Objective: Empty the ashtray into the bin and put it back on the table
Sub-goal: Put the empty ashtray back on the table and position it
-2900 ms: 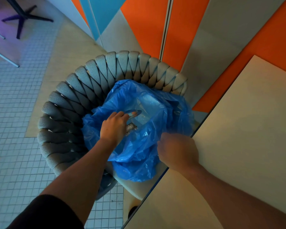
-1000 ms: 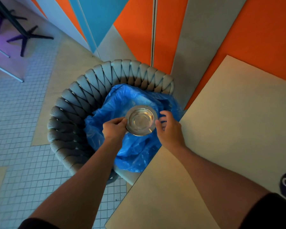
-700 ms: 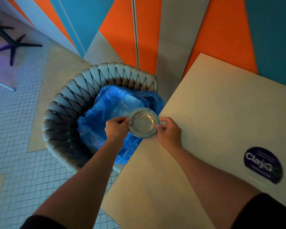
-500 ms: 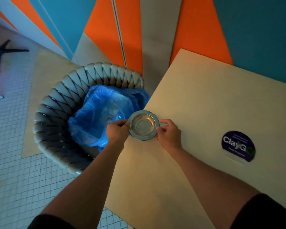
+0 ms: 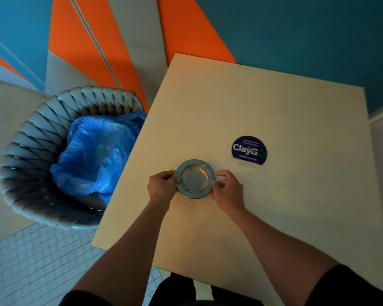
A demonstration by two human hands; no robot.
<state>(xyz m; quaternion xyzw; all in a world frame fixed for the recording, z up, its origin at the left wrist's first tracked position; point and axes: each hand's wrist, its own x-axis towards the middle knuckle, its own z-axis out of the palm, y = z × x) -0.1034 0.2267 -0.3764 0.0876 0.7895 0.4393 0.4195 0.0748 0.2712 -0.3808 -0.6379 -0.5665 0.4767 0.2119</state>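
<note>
A round metal ashtray (image 5: 195, 179), bowl up and with nothing in it, is over the beige table (image 5: 274, 111), left of the table's middle. My left hand (image 5: 161, 186) grips its left rim and my right hand (image 5: 227, 191) pinches its right rim. Whether the ashtray rests on the table or hovers just above it cannot be told. The bin (image 5: 24, 155) is a grey woven basket on the floor at the table's left edge, lined with a blue plastic bag (image 5: 97, 155).
A round dark sticker (image 5: 249, 150) reading "ClayGo" lies flat on the table to the right of the ashtray. Orange, blue and grey wall panels rise behind the table and bin. White tiled floor (image 5: 31, 261) runs along the left.
Both hands carried the ashtray from above the bin's blue bag rightward onto the table area. My right hand, earlier at the bag's edge, took hold of the rim.
</note>
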